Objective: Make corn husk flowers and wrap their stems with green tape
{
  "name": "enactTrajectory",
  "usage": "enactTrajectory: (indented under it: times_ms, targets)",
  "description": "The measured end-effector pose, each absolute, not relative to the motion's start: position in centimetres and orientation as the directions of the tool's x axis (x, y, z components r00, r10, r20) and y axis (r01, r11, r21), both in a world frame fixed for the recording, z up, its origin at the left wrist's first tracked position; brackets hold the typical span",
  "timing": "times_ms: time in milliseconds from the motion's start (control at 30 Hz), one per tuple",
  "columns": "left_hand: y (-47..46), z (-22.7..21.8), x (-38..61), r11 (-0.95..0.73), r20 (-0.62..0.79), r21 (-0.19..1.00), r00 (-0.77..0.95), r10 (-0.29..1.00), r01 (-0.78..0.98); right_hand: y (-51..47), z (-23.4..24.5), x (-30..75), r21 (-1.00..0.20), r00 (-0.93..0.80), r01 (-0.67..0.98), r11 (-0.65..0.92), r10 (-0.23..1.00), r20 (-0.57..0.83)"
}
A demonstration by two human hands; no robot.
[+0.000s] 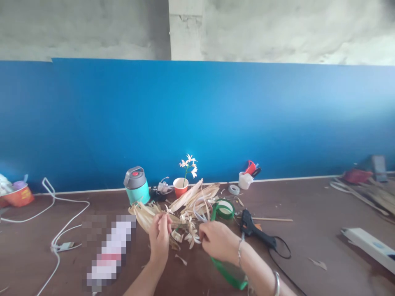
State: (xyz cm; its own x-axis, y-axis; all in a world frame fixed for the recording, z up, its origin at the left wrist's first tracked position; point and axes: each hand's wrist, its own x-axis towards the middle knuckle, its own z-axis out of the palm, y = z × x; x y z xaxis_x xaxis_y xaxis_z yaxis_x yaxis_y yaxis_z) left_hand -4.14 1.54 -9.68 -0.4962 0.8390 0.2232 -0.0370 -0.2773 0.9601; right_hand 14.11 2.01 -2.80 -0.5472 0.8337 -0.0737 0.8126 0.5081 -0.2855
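Note:
My left hand is closed in a pinch, with the pale petals of a small dried-husk flower showing at its fingertips. To its right, my right hand curls its fingers around green tape, which trails below the wrist; the exact grip is hidden. The tape's roll lies just beyond that hand. Between both hands rest cream flowers on the table. Dry husks are heaped behind them.
A black glue gun with its cord lies right of my right hand, near a thin stick. Behind stand a teal flask, a paper cup holding a flower stem, and a white cup. White cables run at left.

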Motion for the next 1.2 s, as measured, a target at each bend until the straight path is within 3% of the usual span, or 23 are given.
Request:
enactTrajectory:
  times_ms: [267, 433, 633, 967, 1067, 1200]
  targets:
    - [1.0, -9.1, -3.9, -0.274, 0.238, 0.962, -0.474, 0.848, -0.006, 2.7, -3.3, 13.7, -0.314, -0.516, 0.819, 0.48, 0.855, -0.04]
    - [1.0, -9.2, -3.7, -0.269, 0.232, 0.963, -0.476, 0.848, -0.011, 2.4, -3.6, 13.5, -0.458, -0.665, 0.698, 0.55, 0.735, -0.13]
    - [0.9, -8.9, -3.8, -0.266, 0.255, 0.963, -0.461, 0.85, 0.041, 2.8, -4.2, 13.0, -0.435, -0.544, 0.727, 0.532, 0.832, 0.11]
    - [1.0, -8.9, -3.8, -0.261, 0.247, 0.965, -0.461, 0.852, 0.035, 3.1, -6.2, 12.4, -0.452, -0.614, 0.678, 0.579, 0.785, 0.084]
    - [1.0, -8.8, -3.8, -0.257, 0.225, 0.966, -0.453, 0.863, -0.008, 3.3, -6.2, 12.3, -0.539, -0.56, 0.639, 0.548, 0.812, 0.162]
    - [1.1, -9.2, -3.1, -0.232, 0.201, 0.972, -0.418, 0.886, -0.025, 3.7, -6.1, 11.9, -0.842, -0.38, 0.403, 0.359, 0.902, 0.203]
